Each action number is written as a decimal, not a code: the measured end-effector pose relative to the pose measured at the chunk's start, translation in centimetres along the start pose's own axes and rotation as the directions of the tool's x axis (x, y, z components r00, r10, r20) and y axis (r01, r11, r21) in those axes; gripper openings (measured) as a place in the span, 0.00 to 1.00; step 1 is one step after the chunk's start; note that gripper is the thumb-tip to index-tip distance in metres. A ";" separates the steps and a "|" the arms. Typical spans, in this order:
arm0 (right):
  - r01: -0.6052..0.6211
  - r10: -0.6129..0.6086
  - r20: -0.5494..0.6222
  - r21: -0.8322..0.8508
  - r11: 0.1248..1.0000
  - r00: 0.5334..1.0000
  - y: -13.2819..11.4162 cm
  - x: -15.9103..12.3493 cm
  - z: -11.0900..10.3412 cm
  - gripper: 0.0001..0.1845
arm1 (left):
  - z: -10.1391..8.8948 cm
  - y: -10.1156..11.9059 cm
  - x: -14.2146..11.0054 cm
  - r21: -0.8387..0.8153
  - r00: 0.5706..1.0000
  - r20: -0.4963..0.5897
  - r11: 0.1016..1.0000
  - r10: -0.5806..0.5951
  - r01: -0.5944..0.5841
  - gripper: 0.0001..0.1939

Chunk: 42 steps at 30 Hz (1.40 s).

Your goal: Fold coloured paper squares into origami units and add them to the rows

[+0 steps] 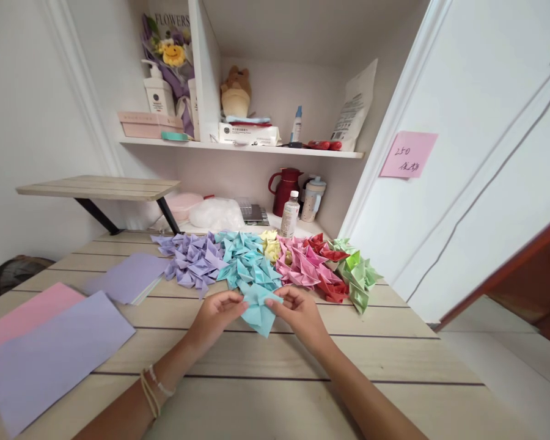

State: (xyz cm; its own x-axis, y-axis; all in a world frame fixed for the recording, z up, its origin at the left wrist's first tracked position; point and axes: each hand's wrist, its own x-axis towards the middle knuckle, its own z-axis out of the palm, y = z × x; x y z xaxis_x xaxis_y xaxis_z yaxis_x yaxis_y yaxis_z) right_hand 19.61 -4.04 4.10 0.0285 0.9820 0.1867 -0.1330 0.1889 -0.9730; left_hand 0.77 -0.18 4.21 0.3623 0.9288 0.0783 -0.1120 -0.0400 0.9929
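Observation:
A light-blue folded paper piece [259,310], with pointed flaps, is held above the slatted table between my two hands. My left hand [220,308] pinches its left side between thumb and fingers. On the other side, my right hand [297,311] grips its right edge the same way. Just beyond lies a pile of light-blue folded papers [247,263]. To its left is a heap of purple folded papers [195,260]; to its right are yellow [270,245], pink [301,263], red [333,288] and green folded papers [360,275].
Purple sheets [64,354], a pink sheet [32,315] and a purple paper stack [131,276] lie at the left. A small raised stand [101,186] is at the back left. Behind the piles stand a bottle [290,215], a red jug [285,190] and a tumbler [313,198].

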 end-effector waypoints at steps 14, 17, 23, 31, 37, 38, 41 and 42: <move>0.052 -0.053 -0.042 -0.035 0.998 0.998 0.4 -0.1 0.3 0.13 | -0.3 -0.4 0.2 0.013 0.993 -0.093 0.998 0.067 -0.067 0.07; 0.087 -0.086 0.009 -0.161 0.983 0.996 0.4 -0.3 0.3 0.13 | -0.1 -0.2 0.0 0.024 0.996 -0.047 0.997 0.076 -0.075 0.11; 0.193 -0.177 0.079 -0.457 0.868 0.981 -0.1 -0.6 0.3 0.18 | 0.0 -0.7 -0.1 0.004 0.999 0.005 0.999 0.037 -0.037 0.16; 0.291 -0.290 0.090 -0.544 0.787 0.953 -0.2 -0.9 0.9 0.14 | 0.4 -0.6 -0.2 0.044 0.996 -0.045 0.996 -0.075 0.077 0.17; 0.287 -0.259 0.138 -0.621 0.730 0.956 0.2 -1.3 1.4 0.15 | 0.6 -0.5 -0.6 0.175 0.999 -0.051 0.985 0.015 -0.006 0.16; 0.276 -0.249 0.135 -0.636 0.720 0.959 0.3 -1.3 1.3 0.15 | 0.5 -0.6 -0.6 0.196 0.999 -0.046 0.980 0.022 -0.013 0.16; 0.286 -0.252 0.149 -0.661 0.694 0.956 0.5 -1.1 1.1 0.14 | 0.3 -0.8 -0.5 0.197 0.999 -0.026 0.980 0.036 -0.030 0.16; 0.303 -0.264 0.162 -0.662 0.686 0.951 0.4 -1.1 1.0 0.13 | 0.3 -0.8 -0.5 0.184 0.999 -0.024 0.982 0.037 -0.032 0.16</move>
State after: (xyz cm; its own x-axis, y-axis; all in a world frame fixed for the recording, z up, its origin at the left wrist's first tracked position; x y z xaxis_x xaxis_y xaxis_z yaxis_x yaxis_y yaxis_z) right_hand 18.52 -5.04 3.60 -0.0979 0.8843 0.4565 0.5734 0.4250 -0.7004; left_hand 0.97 -0.73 3.37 0.3357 0.9352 0.1129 0.0487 -0.1369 0.9894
